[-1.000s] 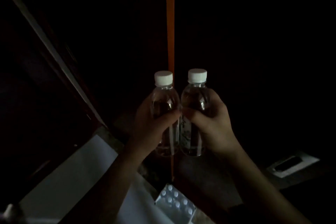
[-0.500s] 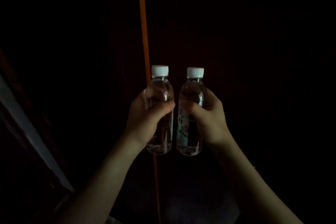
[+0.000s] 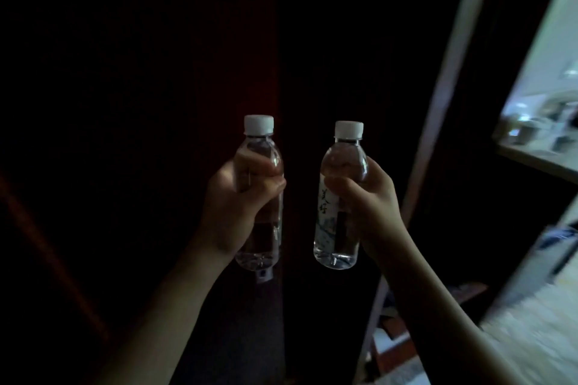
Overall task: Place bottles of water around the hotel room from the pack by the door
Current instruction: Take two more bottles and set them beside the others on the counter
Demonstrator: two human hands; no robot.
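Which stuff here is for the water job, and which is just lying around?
For the job:
- clear plastic water bottle with white cap, held in left hand
- clear plastic labelled water bottle with white cap, held in right hand

Just there:
- pale shelf with blurry items
- white fluffy rug

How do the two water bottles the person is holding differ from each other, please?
The left bottle sits slightly higher than the right bottle. The right bottle shows a pale printed label toward the camera; the left bottle shows only clear plastic. The left hand grips the left bottle, the right hand the right. Both are upright, clear, white-capped and apart.
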